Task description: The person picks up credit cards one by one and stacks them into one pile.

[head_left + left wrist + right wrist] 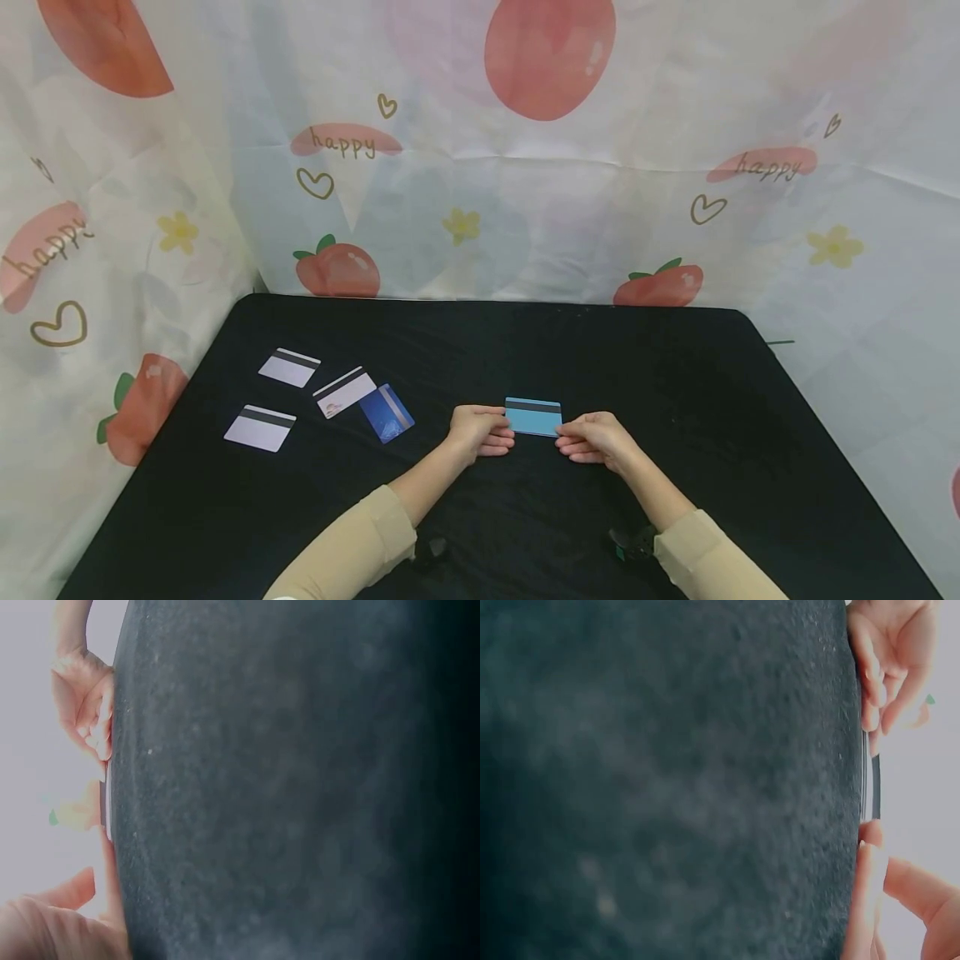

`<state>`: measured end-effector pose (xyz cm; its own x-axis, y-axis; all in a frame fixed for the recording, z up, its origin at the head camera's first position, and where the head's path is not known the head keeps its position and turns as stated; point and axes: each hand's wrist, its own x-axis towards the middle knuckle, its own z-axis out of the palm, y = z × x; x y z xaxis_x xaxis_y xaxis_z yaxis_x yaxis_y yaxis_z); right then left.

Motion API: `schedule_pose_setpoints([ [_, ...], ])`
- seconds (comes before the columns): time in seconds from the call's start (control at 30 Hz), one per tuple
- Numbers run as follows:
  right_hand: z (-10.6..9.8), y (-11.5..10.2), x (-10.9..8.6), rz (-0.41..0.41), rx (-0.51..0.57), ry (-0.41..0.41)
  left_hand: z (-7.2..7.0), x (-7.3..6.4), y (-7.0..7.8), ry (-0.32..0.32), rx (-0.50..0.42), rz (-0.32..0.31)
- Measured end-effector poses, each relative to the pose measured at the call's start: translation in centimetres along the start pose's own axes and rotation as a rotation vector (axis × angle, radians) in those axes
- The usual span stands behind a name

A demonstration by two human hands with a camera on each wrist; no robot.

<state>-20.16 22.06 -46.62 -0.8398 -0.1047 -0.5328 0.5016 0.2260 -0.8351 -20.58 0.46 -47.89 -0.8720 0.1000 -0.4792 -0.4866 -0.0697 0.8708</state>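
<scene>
A light blue card (533, 418) with a dark stripe lies flat between my two hands over the black table. Its left end is pinched by the fingers of my left hand (478, 432); my right hand (596, 438) pinches the lower right corner. Seen edge-on in the right wrist view, the card edge (868, 780) shows thin layered lines, like a stack. Off to the left lie two white cards with dark stripes, one farther (288, 368) and one nearer (259, 430). Beside them, a printed white card (343, 393) touches or overlaps a dark blue card (386, 413).
A black cloth covers the table (675, 392). Behind it and along the sides hangs a pale curtain (540, 217) printed with fruit, hearts and "happy". Small dark devices sit at both wrists, such as the one by the right sleeve (633, 543).
</scene>
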Motion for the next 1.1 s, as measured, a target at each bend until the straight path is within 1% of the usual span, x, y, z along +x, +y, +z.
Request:
schedule_pose_setpoints([
  [0.17,-0.4,-0.5,-0.1,0.002,-0.038,-0.044,-0.9,0.0,0.4,-0.057,0.008,-0.057],
  [0.3,-0.7,-1.3,-0.3,-0.013,-0.048,-0.057,-2.3,-0.1,1.1,-0.145,0.004,-0.111],
  [0.37,-0.8,-1.7,-0.3,-0.024,-0.043,-0.059,-3.1,-0.3,1.7,-0.177,0.007,-0.131],
  [0.4,-0.8,-2.0,-0.3,-0.035,-0.04,-0.066,-3.5,-0.4,1.9,-0.185,0.008,-0.137],
  [0.47,-0.8,-2.3,-0.4,-0.061,-0.03,-0.083,-4.3,-0.7,2.3,-0.19,0.014,-0.125],
  [0.57,-0.5,-2.8,-0.5,-0.103,-0.006,-0.112,-5.5,-1.2,2.8,-0.177,0.032,-0.073],
  [0.63,-0.1,-3.1,-0.5,-0.124,0.013,-0.134,-6.4,-1.6,2.9,-0.161,0.049,-0.024],
  [0.7,0.6,-3.3,-0.5,-0.133,0.035,-0.146,-7.3,-2.0,3.0,-0.129,0.063,0.014],
  [0.8,1.6,-3.6,-0.4,-0.143,0.053,-0.167,-8.6,-2.5,3.1,-0.068,0.059,0.059],
  [0.93,2.9,-3.9,-0.1,-0.167,0.055,-0.192,-10.2,-3.4,3.0,0.005,0.007,0.095],
  [1.1,4.5,-4.3,0.7,-0.185,0.089,-0.223,-12.3,-4.6,2.8,0.079,-0.085,0.116],
])
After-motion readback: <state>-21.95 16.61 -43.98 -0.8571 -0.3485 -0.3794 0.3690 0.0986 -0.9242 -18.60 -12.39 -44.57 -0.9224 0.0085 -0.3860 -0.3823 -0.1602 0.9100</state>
